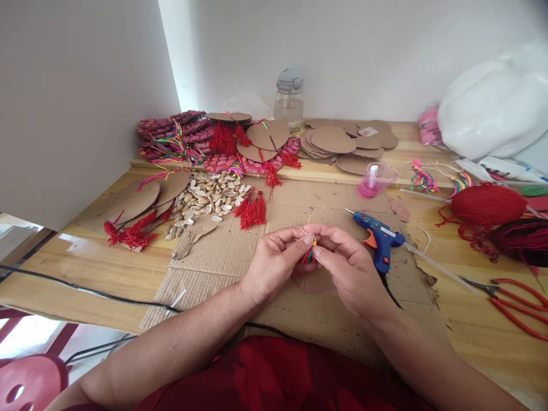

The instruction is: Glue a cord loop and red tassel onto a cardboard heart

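Close together over the cardboard sheet, my left hand [278, 260] and my right hand [346, 265] both pinch a small bundle of colored cord [309, 258], mostly red with yellow, green and blue. A thin pale thread loops above the fingertips. Both hands are closed, thumbs and fingertips nearly meeting, and much of the bundle is hidden by them. A blue glue gun [382, 235] lies right of my right hand, its nozzle pointing to the upper left. Beyond my left hand rests a red tassel [251, 211].
Peanut shells [209, 194] and cardboard discs [137, 200] lie at the left. Farther back are more discs [331, 140], a bottle [289, 103] and a pink cup [373, 180]. Red yarn [488, 204] and red-handled scissors [520, 302] are at the right. A black cable [85, 289] crosses the left side.
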Demonstrator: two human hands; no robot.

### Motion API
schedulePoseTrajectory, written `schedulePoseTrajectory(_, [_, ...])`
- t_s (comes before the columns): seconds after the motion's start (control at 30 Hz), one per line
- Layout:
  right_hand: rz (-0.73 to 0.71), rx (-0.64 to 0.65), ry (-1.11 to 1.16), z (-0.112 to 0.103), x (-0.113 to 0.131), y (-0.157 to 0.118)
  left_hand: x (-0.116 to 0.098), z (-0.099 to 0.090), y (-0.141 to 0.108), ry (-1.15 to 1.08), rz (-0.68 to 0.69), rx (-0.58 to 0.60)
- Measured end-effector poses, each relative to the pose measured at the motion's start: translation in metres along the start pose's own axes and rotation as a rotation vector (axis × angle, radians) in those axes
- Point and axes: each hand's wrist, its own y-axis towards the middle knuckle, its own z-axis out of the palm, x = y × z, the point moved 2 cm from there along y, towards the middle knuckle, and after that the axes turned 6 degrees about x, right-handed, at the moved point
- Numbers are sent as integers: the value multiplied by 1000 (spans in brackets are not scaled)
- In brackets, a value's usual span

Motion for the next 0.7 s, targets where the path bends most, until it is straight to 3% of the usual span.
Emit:
schedulePoseTrajectory(0.33, [18, 1, 69, 0, -11, 5, 7, -4, 1, 53, 12, -25])
schedulePoseTrajectory(0.5, [-33, 13, 93, 1, -14, 6, 10, -6, 3, 107, 78, -31])
schedulePoseTrajectory(0.7, [-29, -83, 180, 12, -14, 5, 16, 0, 3, 139, 189, -94])
